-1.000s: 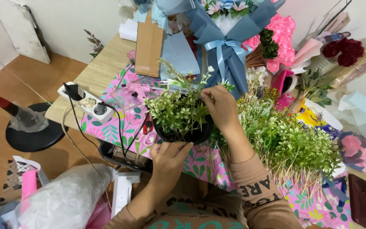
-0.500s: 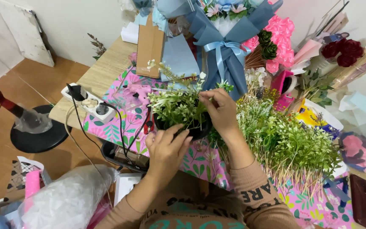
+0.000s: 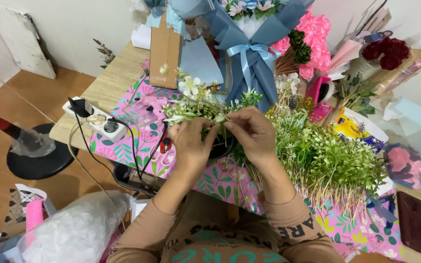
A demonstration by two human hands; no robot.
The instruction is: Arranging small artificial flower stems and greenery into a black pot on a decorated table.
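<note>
**Small bunch half made, many stems left**

Both hands work at the middle of the surface (image 3: pixel 118 78). The left hand (image 3: pixel 191 146) grips a small bunch of green sprigs and white flowers (image 3: pixel 196 104); the right hand (image 3: pixel 252 134) pinches one sprig into it. The pile of green stems (image 3: pixel 337 165) at right (a large one) looks hardly used, so I judge much remains.

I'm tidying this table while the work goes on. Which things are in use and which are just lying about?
In use:
left hand
right hand
flower sprig
dark pot
pile of green stems

Lying about:
power strip
blue bouquet
brown card
red roses
</note>
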